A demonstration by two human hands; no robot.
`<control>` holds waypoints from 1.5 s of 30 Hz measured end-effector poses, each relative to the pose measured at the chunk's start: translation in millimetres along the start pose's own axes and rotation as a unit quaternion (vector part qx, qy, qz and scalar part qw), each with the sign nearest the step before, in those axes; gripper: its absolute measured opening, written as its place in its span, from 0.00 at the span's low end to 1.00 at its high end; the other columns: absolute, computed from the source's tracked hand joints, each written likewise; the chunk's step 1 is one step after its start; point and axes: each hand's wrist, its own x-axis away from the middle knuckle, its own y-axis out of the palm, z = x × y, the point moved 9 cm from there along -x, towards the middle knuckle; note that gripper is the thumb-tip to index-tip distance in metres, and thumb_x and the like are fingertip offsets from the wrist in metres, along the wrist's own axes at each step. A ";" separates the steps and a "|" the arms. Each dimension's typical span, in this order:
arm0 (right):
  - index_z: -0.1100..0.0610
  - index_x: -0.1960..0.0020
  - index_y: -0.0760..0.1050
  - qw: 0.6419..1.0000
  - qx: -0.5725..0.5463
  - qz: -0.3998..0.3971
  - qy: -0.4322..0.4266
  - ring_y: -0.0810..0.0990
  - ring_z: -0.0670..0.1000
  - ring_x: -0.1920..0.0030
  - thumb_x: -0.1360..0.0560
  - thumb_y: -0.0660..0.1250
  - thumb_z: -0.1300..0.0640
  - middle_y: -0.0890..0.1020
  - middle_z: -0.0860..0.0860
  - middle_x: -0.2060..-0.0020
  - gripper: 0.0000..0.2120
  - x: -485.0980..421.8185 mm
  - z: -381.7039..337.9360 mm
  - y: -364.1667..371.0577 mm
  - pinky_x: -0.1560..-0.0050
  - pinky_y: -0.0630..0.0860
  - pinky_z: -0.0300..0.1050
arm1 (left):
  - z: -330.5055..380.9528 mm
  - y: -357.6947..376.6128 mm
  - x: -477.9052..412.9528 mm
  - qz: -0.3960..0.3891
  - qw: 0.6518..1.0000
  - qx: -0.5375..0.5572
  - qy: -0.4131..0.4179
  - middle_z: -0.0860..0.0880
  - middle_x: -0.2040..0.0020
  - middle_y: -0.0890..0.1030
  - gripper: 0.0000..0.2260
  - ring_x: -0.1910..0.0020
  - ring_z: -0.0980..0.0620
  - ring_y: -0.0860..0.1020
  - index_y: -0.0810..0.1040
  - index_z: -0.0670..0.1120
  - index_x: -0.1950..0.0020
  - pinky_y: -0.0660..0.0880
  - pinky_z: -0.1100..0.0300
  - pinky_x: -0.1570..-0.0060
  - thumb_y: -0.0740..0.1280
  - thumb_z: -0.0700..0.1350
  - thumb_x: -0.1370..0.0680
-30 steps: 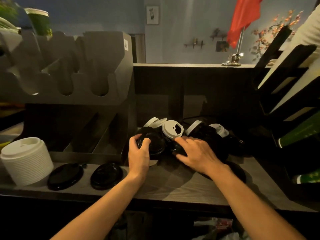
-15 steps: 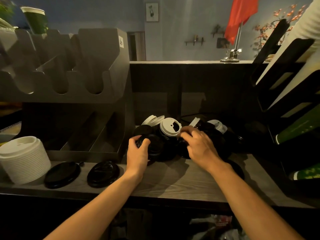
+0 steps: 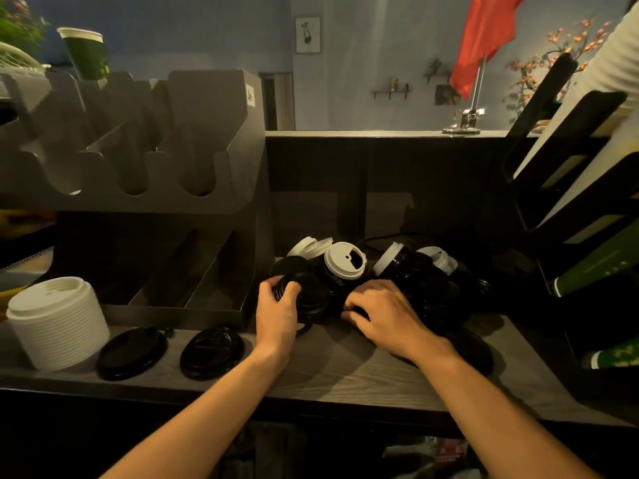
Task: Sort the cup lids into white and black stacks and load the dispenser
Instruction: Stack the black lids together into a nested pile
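We see the left hand [image 3: 276,314] wrapped round a short stack of black round plastic cup lids [image 3: 311,299] at the near left edge of the heap. Its thumb lies across the face of the top lid and its fingers curl round the stack's left rim. The stack is tilted toward us, low over the grey wood-grain counter [image 3: 345,371].

The right hand [image 3: 389,314] lies palm down just right of that stack. Its fingers [image 3: 359,297] are bent, with the tips dug in among dark lids. In the shadow we cannot tell whether they pinch one or only press on it.

Both hands work at the front of the mixed heap of black and white lids [image 3: 428,281], which lies on the counter to the right of the grey sheet-metal dispenser [image 3: 138,143]. A white domed lid with a sip hole [image 3: 345,261] faces us from the heap, just beyond the fingertips of both hands. As far as we can see, neither hand touches it.

At the far left of the counter stands a tall stack of white lids [image 3: 58,323]. Beside it, in front of the dispenser's lower trays, lie one flat black lid [image 3: 133,352] and a second flat black lid [image 3: 212,350], near each other but apart.
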 end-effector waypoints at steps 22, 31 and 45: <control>0.50 0.34 0.74 0.720 -0.642 0.125 0.233 0.83 0.51 0.41 0.17 0.59 0.65 0.84 0.53 0.41 0.16 9.7 39.0 -12.3 0.47 0.80 0.44 | -13.5 16.4 1.4 -0.099 0.993 0.035 -0.043 0.48 0.38 0.82 0.25 0.41 0.51 0.82 0.70 0.50 0.26 0.81 0.56 0.43 0.73 0.43 0.22; 0.53 0.39 0.74 0.719 -0.654 0.084 0.220 0.85 0.52 0.44 0.24 0.67 0.72 0.85 0.56 0.47 0.19 8.4 28.7 -4.8 0.42 0.80 0.48 | -13.6 30.4 8.4 -0.147 0.980 0.112 -0.071 0.42 0.35 0.81 0.28 0.39 0.46 0.83 0.71 0.44 0.28 0.82 0.50 0.45 0.74 0.50 0.25; 0.39 0.32 0.69 0.833 -0.536 -0.007 0.136 0.81 0.49 0.59 0.22 0.68 0.67 0.84 0.52 0.58 0.28 3.6 8.3 1.6 0.60 0.76 0.40 | -18.8 34.6 11.3 -0.178 0.971 0.126 -0.095 0.43 0.36 0.81 0.32 0.38 0.44 0.82 0.73 0.46 0.31 0.80 0.47 0.40 0.80 0.47 0.31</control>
